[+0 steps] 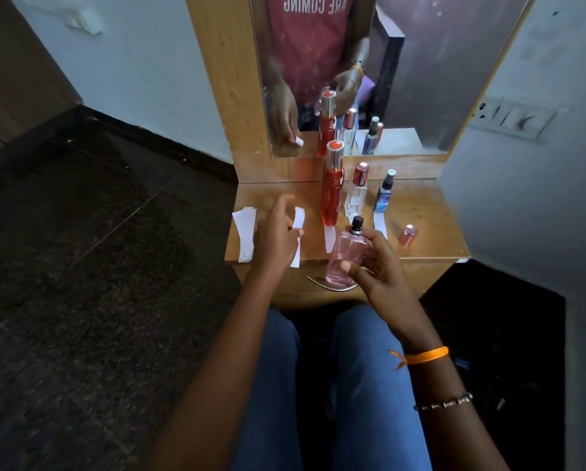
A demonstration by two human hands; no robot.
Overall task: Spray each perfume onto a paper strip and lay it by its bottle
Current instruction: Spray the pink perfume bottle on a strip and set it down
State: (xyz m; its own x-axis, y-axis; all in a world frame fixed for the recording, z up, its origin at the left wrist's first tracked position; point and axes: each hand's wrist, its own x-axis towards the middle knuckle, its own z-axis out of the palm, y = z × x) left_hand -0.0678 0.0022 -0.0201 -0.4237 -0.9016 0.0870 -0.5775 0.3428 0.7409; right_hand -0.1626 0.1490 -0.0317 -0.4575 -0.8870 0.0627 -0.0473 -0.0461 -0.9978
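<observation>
My right hand (376,266) grips a pink perfume bottle (344,256) with a bare black nozzle, held over the shelf's front edge. In my left hand (278,232) is a white paper strip (298,220), pinched upright to the left of that bottle. On the wooden shelf (427,212) stand a tall red bottle (332,185), a clear bottle with a pink cap (356,195) and a small blue bottle (383,193). A strip (329,237) lies in front of the red bottle, another strip (380,224) in front of the blue one. A loose pink cap (407,234) stands at the right.
Spare strips (245,232) are stacked at the shelf's left edge. A mirror (352,73) rises behind the bottles. A metal drawer handle (332,283) sits below the shelf's front. My knees are under the shelf, with dark floor to the left.
</observation>
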